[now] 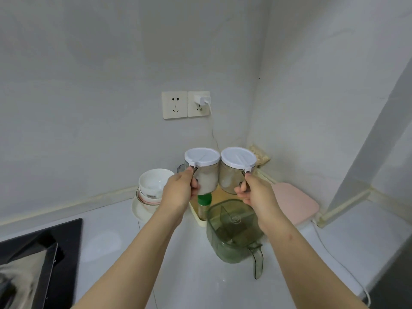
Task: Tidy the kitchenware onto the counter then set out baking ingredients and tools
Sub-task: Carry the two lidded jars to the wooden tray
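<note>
1. No word, brand or number can be read anywhere in the view;
2. The white bowl [149, 186] carries a small sticker [151, 195] on its outer wall; its print is too small and blurred to make out;
3. The green-capped bottle [204, 208] has a label around its body; no lettering on it can be told;
4. The green container [231, 241] shows a moulded spiral emblem [234, 218] on its clear lid; it is a sign only, with no letters legible beside it.
</note>
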The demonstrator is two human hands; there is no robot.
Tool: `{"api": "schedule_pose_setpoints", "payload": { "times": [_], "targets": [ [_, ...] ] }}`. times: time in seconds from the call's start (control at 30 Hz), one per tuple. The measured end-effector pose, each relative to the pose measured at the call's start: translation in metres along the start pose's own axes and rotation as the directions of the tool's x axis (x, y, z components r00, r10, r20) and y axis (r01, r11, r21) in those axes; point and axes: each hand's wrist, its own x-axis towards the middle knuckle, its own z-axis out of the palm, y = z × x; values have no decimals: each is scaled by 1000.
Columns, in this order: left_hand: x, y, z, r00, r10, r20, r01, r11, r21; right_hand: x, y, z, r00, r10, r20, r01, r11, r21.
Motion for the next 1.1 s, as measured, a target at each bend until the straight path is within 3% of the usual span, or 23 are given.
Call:
{"api": "schedule_pose_setpoints", "payload": {
  "times": [0.2, 0.33, 0.67, 0.9, 1.1],
  "targets": [
    [64, 4, 28, 999, -3, 50, 1, 999, 34, 64, -11, 0, 999, -43, 2, 43, 998, -45],
    [99, -5, 51, 999, -38, 8, 38, 998, 48, 109, -2, -5, 999, -42, 18, 44, 994, -99],
    [172, -59, 86, 975, -220, 31, 218, 974, 54, 200, 53, -6, 990, 126, 68, -114, 982, -153],
    [198, -80, 94, 959, -275, 70, 264, 955, 136, 245, 74, 4, 992, 92, 89, -71, 974, -214],
    [209, -99, 90, 932, -349, 102, 322, 922, 214, 261, 102, 13, 974, 173, 147, -141, 968, -207]
  ]
}}
